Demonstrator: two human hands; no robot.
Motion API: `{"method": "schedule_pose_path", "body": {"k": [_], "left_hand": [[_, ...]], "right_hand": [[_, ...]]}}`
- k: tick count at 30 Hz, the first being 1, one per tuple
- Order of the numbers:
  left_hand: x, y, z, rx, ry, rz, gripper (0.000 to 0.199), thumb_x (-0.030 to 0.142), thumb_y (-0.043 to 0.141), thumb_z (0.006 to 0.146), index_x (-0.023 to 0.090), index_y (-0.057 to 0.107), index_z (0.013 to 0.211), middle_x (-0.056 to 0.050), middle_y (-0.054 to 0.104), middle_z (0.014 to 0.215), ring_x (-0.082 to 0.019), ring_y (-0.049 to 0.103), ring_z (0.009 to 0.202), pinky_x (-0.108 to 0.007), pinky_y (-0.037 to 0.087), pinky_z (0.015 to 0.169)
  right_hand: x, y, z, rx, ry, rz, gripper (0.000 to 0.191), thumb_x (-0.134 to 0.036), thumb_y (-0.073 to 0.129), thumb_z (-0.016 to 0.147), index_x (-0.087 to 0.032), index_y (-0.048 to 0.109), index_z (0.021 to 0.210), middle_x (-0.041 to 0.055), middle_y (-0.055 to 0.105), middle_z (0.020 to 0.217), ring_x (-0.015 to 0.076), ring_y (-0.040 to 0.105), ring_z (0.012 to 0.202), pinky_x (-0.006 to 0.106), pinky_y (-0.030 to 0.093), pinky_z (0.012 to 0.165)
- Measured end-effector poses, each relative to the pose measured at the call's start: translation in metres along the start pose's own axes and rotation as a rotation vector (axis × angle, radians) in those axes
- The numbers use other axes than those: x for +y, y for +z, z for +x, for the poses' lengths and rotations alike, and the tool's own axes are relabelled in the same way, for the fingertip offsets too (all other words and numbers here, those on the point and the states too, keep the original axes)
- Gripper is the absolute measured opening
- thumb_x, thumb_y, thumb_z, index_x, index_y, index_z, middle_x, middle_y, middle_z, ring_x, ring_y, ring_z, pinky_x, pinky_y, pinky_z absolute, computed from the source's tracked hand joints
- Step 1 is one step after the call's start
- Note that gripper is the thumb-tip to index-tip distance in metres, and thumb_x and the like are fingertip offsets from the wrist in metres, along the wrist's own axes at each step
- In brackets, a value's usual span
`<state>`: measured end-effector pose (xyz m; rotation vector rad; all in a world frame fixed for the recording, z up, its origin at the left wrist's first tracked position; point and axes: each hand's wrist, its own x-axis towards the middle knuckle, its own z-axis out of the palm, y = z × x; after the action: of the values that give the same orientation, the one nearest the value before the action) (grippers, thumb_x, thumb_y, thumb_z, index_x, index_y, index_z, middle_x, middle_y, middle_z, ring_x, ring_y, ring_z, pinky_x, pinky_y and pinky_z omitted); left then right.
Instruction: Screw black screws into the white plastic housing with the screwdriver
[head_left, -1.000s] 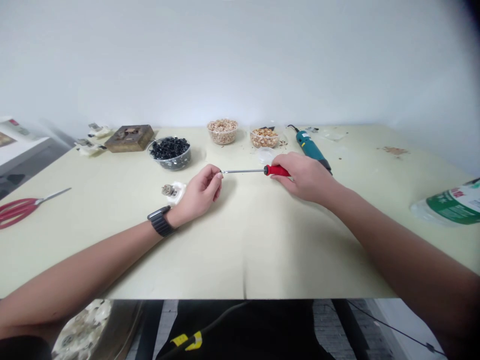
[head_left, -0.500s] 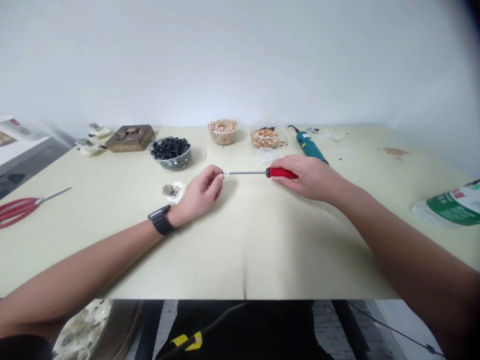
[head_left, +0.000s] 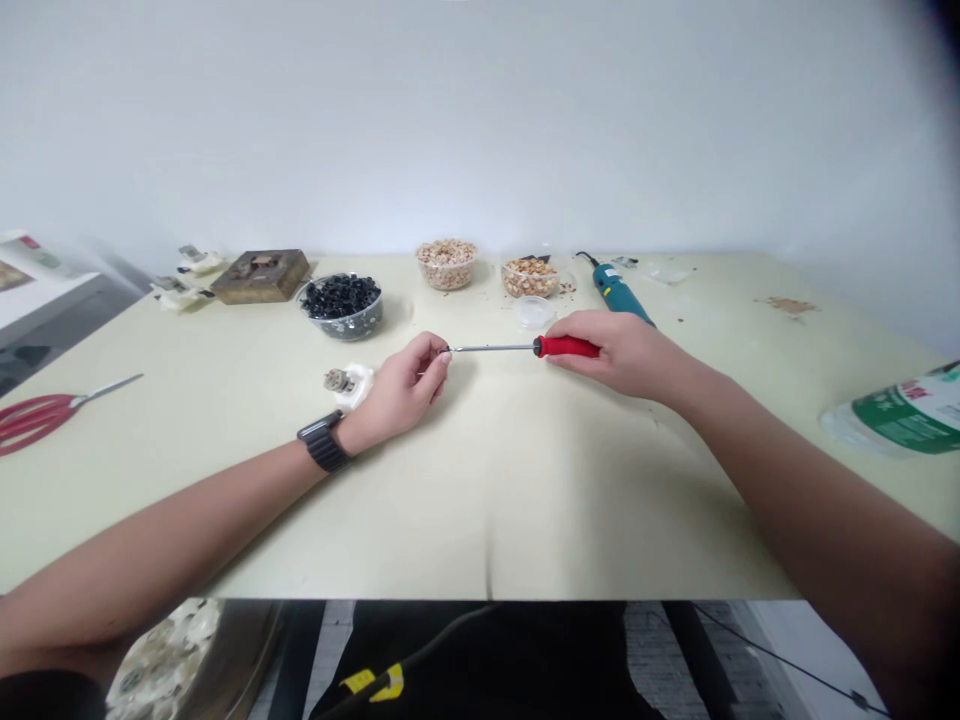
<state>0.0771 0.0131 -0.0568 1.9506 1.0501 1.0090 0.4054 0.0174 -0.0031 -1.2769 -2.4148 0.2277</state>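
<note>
My right hand (head_left: 622, 350) is closed around the red handle of a screwdriver (head_left: 568, 346), whose thin metal shaft lies level and points left. At the shaft's tip, my left hand (head_left: 412, 385) is closed, thumb and fingers pinching a small dark piece mostly hidden by the fingertips. Just behind the left wrist, a white plastic part with a grey metal fitting (head_left: 352, 382) rests on the table. Farther back stands a clear bowl of small black pieces (head_left: 342, 305). A round clear lid (head_left: 534, 312) lies beyond the screwdriver.
Two tubs of small brass-coloured pieces (head_left: 446, 264) (head_left: 529, 277) stand at the back, beside a teal electric screwdriver (head_left: 619, 292). A metal block (head_left: 261, 276) and white parts (head_left: 177, 294) sit back left. Red scissors (head_left: 45, 418) lie left; a green-labelled bottle (head_left: 904, 412) lies right.
Both hands and the screwdriver have shifted very slightly to the right. The left hand still pinches the small piece at the shaft's tip.
</note>
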Motion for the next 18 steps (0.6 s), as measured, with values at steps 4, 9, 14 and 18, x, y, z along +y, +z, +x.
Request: {"method": "schedule_pose_path", "body": {"k": [4,9,14,18], "left_hand": [[0.002,-0.001,0.000,0.011,0.007,0.049,0.030,0.050,0.050,0.108,0.021,0.055,0.102,0.003,0.059,0.069,-0.010,0.049,0.060,-0.026,0.039,0.062],[0.002,-0.002,0.001,0.010,0.025,0.068,0.028,0.049,0.050,0.108,0.021,0.054,0.103,0.003,0.059,0.070,-0.010,0.049,0.061,-0.026,0.039,0.062],[0.004,-0.002,0.002,-0.006,0.032,0.101,0.028,0.047,0.049,0.109,0.021,0.054,0.101,0.004,0.059,0.070,-0.010,0.049,0.060,-0.026,0.039,0.061],[0.005,-0.002,0.001,-0.019,0.037,0.122,0.028,0.046,0.049,0.109,0.021,0.055,0.101,0.003,0.060,0.071,-0.010,0.049,0.062,-0.026,0.039,0.062]], "right_hand": [[-0.001,-0.001,0.000,-0.060,0.021,0.013,0.033,-0.051,0.058,0.100,-0.025,0.074,0.112,0.0044,0.077,0.113,0.0228,0.071,0.098,0.031,0.050,0.083],[-0.004,0.002,-0.001,-0.014,0.053,-0.064,0.027,-0.046,0.068,0.091,-0.022,0.068,0.105,0.0047,0.075,0.099,0.0193,0.065,0.080,0.028,0.044,0.069],[0.001,0.002,-0.002,0.035,-0.016,0.017,0.025,-0.046,0.067,0.093,-0.022,0.071,0.100,0.0051,0.075,0.100,0.0209,0.067,0.087,0.031,0.050,0.077],[0.007,0.001,0.000,0.035,-0.068,0.086,0.029,-0.046,0.064,0.096,-0.023,0.076,0.107,0.0065,0.077,0.110,0.0241,0.071,0.100,0.035,0.053,0.088]]}}
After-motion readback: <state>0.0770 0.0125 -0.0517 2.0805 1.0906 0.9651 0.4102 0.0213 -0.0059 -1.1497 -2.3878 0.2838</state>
